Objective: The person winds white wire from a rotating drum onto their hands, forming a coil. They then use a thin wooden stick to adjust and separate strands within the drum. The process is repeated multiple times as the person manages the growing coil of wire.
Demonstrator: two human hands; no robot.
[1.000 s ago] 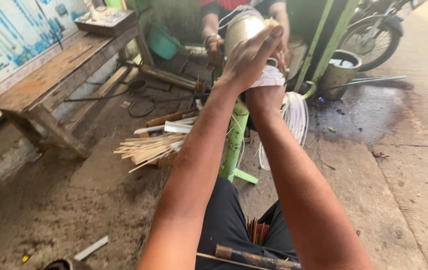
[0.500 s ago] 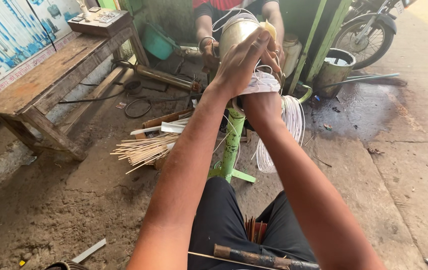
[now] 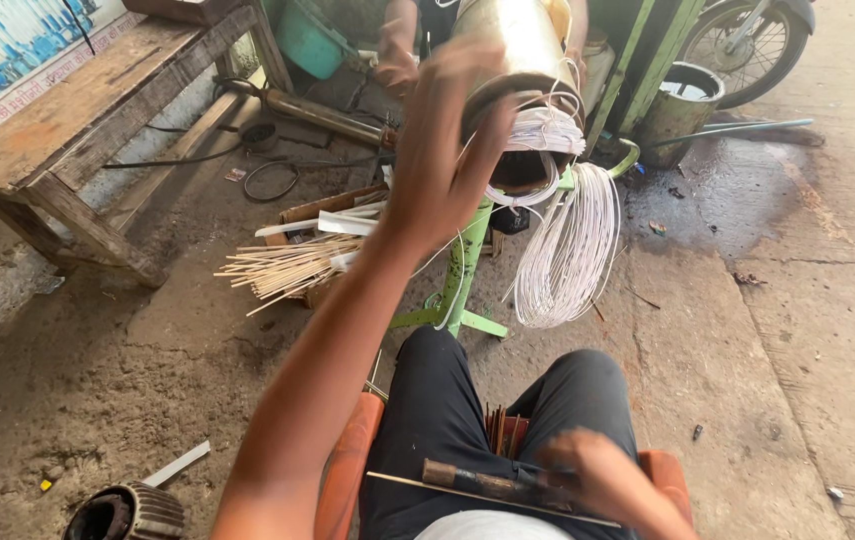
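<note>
A shiny metal cylinder (image 3: pixel 517 50) sits on a green stand (image 3: pixel 462 270), with white wire (image 3: pixel 567 240) wound at its near end and hanging down in loops. My left hand (image 3: pixel 447 150) reaches up to the cylinder's near end; its fingers are spread against the metal and the wire, and it is blurred. My right hand (image 3: pixel 597 480) is down at my lap, closed around a dark rod-like tool (image 3: pixel 477 485) that lies across my black trousers. A thin stick lies beside the tool.
Another person's arm (image 3: pixel 397 50) is behind the cylinder. A wooden bench (image 3: pixel 77 120) stands at left, with a bundle of thin sticks (image 3: pixel 287 270) on the ground. A ribbed motor housing (image 3: pixel 127 515) is at bottom left, a metal bucket (image 3: pixel 682 105) and a wheel (image 3: pixel 747 50) at top right.
My right hand has left the cylinder and dropped to my lap onto the dark tool. My left hand stays at the cylinder's end. The view has tilted down.
</note>
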